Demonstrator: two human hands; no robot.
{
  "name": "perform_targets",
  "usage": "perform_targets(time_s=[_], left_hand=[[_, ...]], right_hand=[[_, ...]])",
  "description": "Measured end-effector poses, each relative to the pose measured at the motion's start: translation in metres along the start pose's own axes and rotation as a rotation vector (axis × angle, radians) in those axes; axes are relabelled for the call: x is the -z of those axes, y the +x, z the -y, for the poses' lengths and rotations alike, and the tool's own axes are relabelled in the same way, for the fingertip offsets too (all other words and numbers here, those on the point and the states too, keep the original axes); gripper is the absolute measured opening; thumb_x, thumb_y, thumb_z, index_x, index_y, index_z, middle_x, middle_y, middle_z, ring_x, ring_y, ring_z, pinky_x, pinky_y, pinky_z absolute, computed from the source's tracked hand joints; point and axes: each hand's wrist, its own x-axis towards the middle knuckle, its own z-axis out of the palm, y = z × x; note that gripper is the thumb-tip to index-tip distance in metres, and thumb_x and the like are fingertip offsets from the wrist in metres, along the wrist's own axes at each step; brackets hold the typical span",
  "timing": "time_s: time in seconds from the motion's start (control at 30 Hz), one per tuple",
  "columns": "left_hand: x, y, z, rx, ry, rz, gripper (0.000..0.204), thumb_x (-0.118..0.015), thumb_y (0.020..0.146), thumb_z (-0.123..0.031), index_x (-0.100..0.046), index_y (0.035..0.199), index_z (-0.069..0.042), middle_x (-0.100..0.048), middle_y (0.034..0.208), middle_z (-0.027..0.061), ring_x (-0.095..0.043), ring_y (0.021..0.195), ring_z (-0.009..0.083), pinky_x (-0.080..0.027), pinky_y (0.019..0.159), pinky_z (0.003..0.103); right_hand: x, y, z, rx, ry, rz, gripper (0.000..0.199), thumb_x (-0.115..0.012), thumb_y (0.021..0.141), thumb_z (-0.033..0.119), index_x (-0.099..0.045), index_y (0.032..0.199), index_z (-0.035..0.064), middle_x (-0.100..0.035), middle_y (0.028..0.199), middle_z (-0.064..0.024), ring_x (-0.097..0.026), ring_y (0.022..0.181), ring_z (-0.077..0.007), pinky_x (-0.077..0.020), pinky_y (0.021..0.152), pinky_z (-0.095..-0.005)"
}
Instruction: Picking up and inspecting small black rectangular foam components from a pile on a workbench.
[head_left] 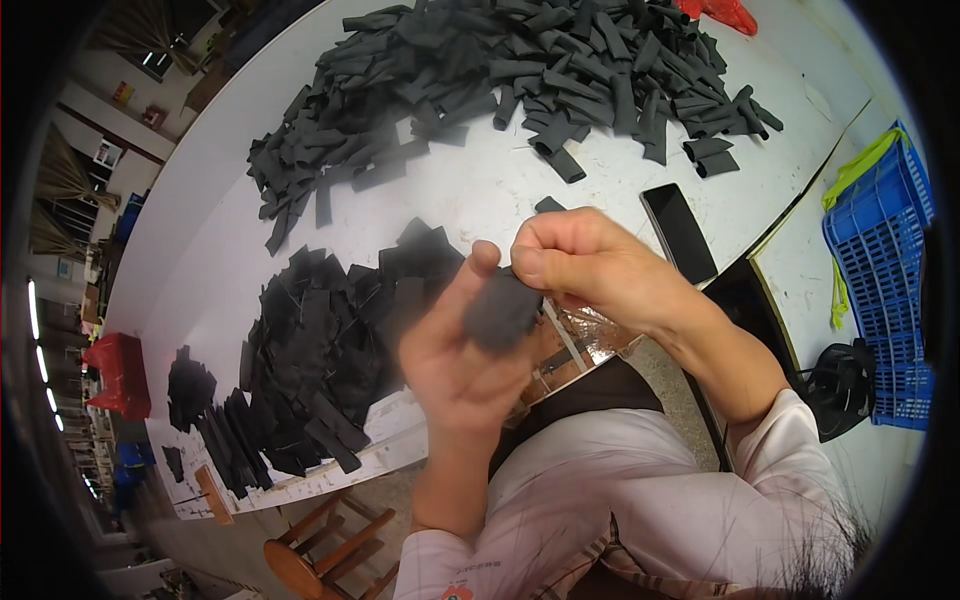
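A small dark grey fabric piece (503,312) is held between my hands over the table's near edge. My right hand (585,262) pinches its upper corner between thumb and curled fingers. Against the palm and fingers of my left hand (452,350) rests the same piece; this hand is partly smeared by motion. One finger or thumb of it points up beside the cloth. A heap of flat black fabric pieces (318,345) lies just left of my left hand. Farther back spreads a big pile of dark grey fabric tubes (560,75). Behind my right hand, another tube (549,205) partly shows.
A black phone (680,232) lies on the white table (465,185) right of my hands. Farther right stand a blue plastic basket (872,270) and a black bag (838,388). A red bag (118,375) is at far left, a wooden stool (310,548) below the table edge.
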Motion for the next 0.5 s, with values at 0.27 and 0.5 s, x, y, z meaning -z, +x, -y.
perform_targets(time_s=[0.27, 0.5], left_hand=[[0.069, -0.016, 0.006, -0.161, 0.238, -0.439, 0.033, -0.039, 0.081, -0.004, -0.042, 0.113, 0.005, -0.059, 0.08, 0.0122, -0.031, 0.034, 0.0041, -0.025, 0.032, 0.015], [0.021, -0.008, 0.03, -0.484, 1.151, -0.284, 0.044, -0.056, 0.077, -0.005, -0.035, 0.114, 0.004, -0.057, 0.083, 0.0093, -0.037, 0.043, 0.0017, -0.025, 0.037, 0.013]], right_hand=[[0.02, 0.015, -0.079, -0.199, 0.428, 0.08, 0.024, -0.055, 0.083, 0.024, -0.052, 0.068, 0.0056, -0.043, 0.056, 0.0032, -0.036, 0.049, -0.0041, -0.0278, 0.043, -0.0158], [0.025, 0.027, -0.033, 0.017, 0.173, 0.388, 0.017, -0.053, 0.082, 0.018, -0.053, 0.071, 0.0046, -0.045, 0.059, 0.0036, -0.038, 0.051, -0.004, -0.0301, 0.046, -0.0176]])
